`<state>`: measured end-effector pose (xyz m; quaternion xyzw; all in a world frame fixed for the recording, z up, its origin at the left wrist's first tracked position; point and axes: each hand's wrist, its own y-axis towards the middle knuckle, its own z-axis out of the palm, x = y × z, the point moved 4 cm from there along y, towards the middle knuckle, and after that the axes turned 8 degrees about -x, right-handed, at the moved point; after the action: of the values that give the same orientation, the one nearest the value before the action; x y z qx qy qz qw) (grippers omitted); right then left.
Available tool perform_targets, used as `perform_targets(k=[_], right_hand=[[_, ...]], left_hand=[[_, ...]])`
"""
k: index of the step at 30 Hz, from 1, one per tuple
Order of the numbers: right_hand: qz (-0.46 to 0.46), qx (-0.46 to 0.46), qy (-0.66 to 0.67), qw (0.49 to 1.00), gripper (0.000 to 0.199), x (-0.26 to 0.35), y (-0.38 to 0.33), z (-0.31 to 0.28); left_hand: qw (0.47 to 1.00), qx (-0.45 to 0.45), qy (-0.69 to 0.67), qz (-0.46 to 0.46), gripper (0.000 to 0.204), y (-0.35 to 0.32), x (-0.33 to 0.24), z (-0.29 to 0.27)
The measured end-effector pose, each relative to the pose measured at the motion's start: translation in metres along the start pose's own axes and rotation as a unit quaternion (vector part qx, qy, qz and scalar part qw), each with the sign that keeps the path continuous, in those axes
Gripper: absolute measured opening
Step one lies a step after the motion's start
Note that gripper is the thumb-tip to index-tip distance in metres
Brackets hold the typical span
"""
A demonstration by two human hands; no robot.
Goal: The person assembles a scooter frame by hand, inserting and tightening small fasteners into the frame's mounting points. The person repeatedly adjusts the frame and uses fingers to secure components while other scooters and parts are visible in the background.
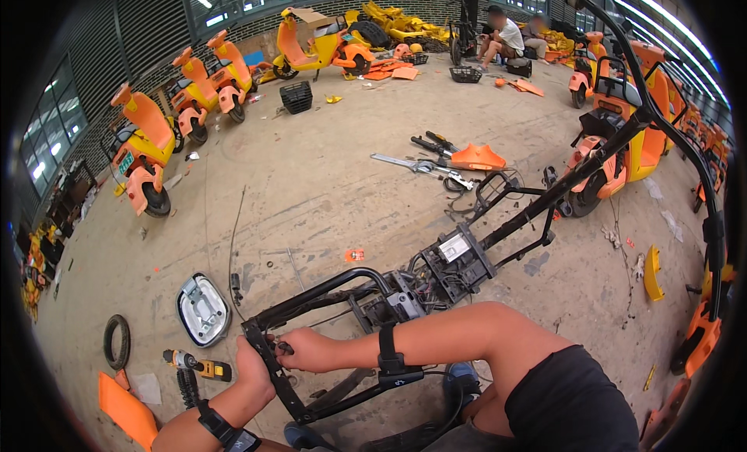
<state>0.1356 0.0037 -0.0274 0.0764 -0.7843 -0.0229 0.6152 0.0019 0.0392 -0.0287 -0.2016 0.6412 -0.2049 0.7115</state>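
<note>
A stripped black scooter frame [334,284] lies in front of me, its tubes running up and right to the handlebar. My left hand [253,368] is against the outer side of the frame's near-left end bar, its fingers mostly hidden. On the inner side of that bar, my right hand [310,349] is closed, fingers curled around a small dark piece I cannot make out. Exposed wiring and a boxy unit with a pale label [454,248] sit midway along the frame. Left of my hands lie a yellow-and-black cordless power tool [198,366] and a black coil-spring shock absorber [187,388].
A silver-and-black tray-like part [204,310], a tire [117,341] and an orange panel [124,409] lie at left. Farther out are long-handled tools [424,165] beside an orange cover [478,157]. Orange-yellow scooters [144,144] stand around; two people [506,39] sit at the back.
</note>
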Motion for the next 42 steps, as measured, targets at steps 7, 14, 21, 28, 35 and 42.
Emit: perform_targets(k=[7, 14, 21, 28, 35, 42], right_hand=[[-0.033, 0.011, -0.076, 0.997, 0.018, 0.018, 0.001, -0.004], [-0.117, 0.004, -0.069, 0.991, 0.024, 0.019, 0.001, -0.001], [-0.286, 0.018, -0.226, 0.931, 0.027, 0.005, -0.003, 0.007], [-0.219, -0.014, -0.182, 0.959, 0.02, -0.002, -0.002, 0.008], [0.021, 0.028, -0.035, 0.999, 0.018, 0.022, -0.002, -0.008], [-0.146, -0.011, -0.107, 0.983, 0.024, 0.016, -0.002, 0.002]], left_hand=[[1.0, 0.003, -0.003, 0.003, 0.056, -0.001, 0.0, 0.001], [1.0, 0.002, -0.019, -0.006, 0.057, 0.002, 0.002, 0.0], [0.999, 0.025, -0.009, -0.03, 0.053, -0.008, -0.001, 0.005], [1.0, 0.001, 0.015, -0.004, 0.053, -0.004, -0.001, 0.0], [1.0, 0.014, 0.007, 0.001, 0.055, -0.012, -0.005, 0.005], [0.999, 0.002, -0.041, -0.009, 0.055, -0.004, 0.002, 0.003]])
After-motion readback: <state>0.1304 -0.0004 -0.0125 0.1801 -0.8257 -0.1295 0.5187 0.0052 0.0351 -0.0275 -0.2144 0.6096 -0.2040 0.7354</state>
